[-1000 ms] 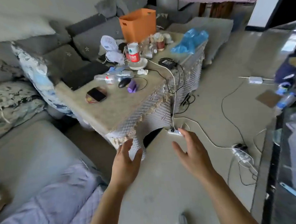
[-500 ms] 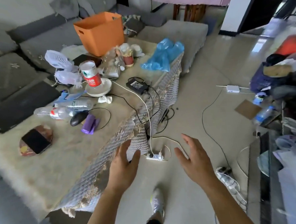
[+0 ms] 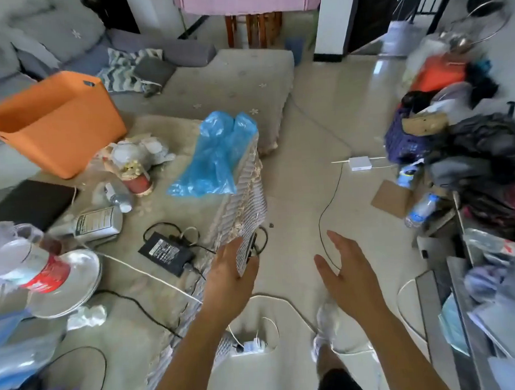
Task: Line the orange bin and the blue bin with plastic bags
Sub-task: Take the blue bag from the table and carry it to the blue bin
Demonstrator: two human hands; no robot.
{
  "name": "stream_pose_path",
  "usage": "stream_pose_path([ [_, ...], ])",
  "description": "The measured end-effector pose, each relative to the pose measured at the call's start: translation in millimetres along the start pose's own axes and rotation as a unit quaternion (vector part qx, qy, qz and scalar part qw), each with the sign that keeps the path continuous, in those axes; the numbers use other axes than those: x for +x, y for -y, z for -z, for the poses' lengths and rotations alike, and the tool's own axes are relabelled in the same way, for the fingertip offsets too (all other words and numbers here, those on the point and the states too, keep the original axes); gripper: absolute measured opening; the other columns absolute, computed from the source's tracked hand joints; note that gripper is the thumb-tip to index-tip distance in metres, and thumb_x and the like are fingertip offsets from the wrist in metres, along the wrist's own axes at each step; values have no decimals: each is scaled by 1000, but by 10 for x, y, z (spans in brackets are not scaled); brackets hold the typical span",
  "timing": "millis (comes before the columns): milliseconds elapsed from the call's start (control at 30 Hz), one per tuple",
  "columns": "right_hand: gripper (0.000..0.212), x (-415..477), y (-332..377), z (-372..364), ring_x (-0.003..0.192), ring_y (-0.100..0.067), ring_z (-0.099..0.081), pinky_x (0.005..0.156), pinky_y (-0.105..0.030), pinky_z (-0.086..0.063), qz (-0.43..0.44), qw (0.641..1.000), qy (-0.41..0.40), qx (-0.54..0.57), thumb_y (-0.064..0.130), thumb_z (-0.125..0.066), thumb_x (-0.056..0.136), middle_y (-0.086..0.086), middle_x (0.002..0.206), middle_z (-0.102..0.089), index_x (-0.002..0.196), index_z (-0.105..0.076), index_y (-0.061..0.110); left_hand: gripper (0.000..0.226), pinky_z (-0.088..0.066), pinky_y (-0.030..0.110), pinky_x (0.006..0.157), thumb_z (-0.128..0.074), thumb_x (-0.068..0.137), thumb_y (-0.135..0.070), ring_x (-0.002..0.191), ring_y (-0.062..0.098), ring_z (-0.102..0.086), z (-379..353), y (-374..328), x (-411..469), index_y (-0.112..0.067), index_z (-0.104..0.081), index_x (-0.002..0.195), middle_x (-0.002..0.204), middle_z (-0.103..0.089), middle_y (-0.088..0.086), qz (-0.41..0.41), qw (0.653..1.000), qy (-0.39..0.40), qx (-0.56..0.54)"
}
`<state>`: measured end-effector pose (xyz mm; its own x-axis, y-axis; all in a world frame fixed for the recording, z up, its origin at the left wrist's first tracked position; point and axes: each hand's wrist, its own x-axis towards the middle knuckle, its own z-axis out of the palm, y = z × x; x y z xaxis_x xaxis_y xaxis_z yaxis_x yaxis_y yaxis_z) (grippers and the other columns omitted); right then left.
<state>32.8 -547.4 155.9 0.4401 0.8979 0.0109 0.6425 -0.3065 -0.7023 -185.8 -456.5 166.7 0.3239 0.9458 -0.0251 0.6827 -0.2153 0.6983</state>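
Note:
The orange bin (image 3: 55, 122) stands upright and unlined on the far left of the low table (image 3: 130, 294). Crumpled blue plastic bags (image 3: 215, 158) lie at the table's far right corner, hanging a little over the edge. A small blue bin (image 3: 295, 48) shows dimly on the floor far back, by the wooden legs. My left hand (image 3: 232, 278) is open, fingers spread, over the table's right edge, below the bags. Over the floor, my right hand (image 3: 348, 275) is open too and holds nothing.
The table carries a power adapter (image 3: 167, 253), bottles, a fan base (image 3: 67, 282), a black laptop (image 3: 31, 203) and cables. A power strip (image 3: 252, 345) and white cords trail on the floor. Piled clothes and bottles (image 3: 469, 154) crowd the right side. A grey sofa (image 3: 226, 83) lies beyond the table.
I have moved forward along the table's right side. The orange bin and blue bags are much closer. Both hands stay open and empty in front of me.

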Motion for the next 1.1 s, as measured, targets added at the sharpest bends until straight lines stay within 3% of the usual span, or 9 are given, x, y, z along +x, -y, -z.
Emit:
stream_pose_path([
  [233, 56, 2152, -425, -131, 130, -14, -45, 100, -25, -37, 14, 997, 75, 15, 42, -51, 97, 4, 144, -43, 148, -35, 25, 72, -47, 38, 98, -42, 82, -60, 118, 27, -57, -586, -37, 1686, -13, -50, 136, 129, -60, 8, 58, 998, 10, 30],
  [333, 56, 2881, -328, -130, 131, -15, -44, 101, -28, -38, 50, 994, 99, -6, 42, -51, 97, 3, 144, -43, 148, -34, 25, 65, -43, 33, 95, -52, 85, -51, 114, 30, -59, -520, -86, 2264, -7, -52, 134, 126, -60, 13, 85, 995, -16, 48],
  [533, 54, 4448, 168, -234, 127, -15, -47, 96, -25, -39, 125, 980, 152, -16, 41, -50, 97, 2, 142, -44, 146, -36, 24, 51, -46, 40, 93, -63, 91, -34, 114, 29, -58, -260, -277, 3432, -13, -50, 136, 128, -57, 8, 152, 980, -115, 52],
  [600, 53, 4751, 269, -402, 123, -13, -49, 93, -22, -39, 150, 972, 179, -11, 40, -52, 96, 4, 138, -46, 145, -37, 26, 51, -45, 39, 92, -61, 92, -37, 110, 32, -59, -276, -187, 3615, -16, -49, 137, 131, -54, 6, 175, 976, -120, 54],
  [700, 52, 5158, 346, -773, 123, -12, -48, 94, -26, -43, 190, 958, 212, -20, 38, -53, 95, 5, 137, -48, 143, -39, 27, 55, -40, 39, 99, -52, 92, -45, 122, 29, -51, -413, 59, 3877, -17, -46, 139, 135, -50, 5, 222, 968, -97, 63],
  [867, 54, 5676, 469, -1461, 125, -14, -48, 97, -20, -39, 299, 893, 321, -102, 33, -53, 95, 3, 137, -48, 145, -39, 18, 62, -43, 44, 99, -41, 84, -54, 122, 33, -50, -660, 680, 4297, -21, -41, 137, 132, -50, 7, 242, 962, -97, 81],
  [1000, 54, 6148, 753, -1903, 119, -22, -54, 96, -37, -49, 406, 834, 340, -155, 32, -54, 89, -2, 131, -55, 139, -46, 15, 63, -33, 50, 111, -42, 91, -52, 138, 34, -35, -547, 924, 4706, -14, -41, 141, 144, -43, 12, 256, 945, -165, 118],
  [1100, 65, 6419, 1047, -2245, 130, -27, -46, 101, -44, -45, 458, 790, 358, -194, 42, -57, 84, -8, 142, -47, 142, -43, 16, 69, -23, 54, 115, -42, 91, -55, 144, 33, -26, -464, 1072, 4940, -13, -37, 146, 150, -36, 15, 283, 933, -178, 136],
])
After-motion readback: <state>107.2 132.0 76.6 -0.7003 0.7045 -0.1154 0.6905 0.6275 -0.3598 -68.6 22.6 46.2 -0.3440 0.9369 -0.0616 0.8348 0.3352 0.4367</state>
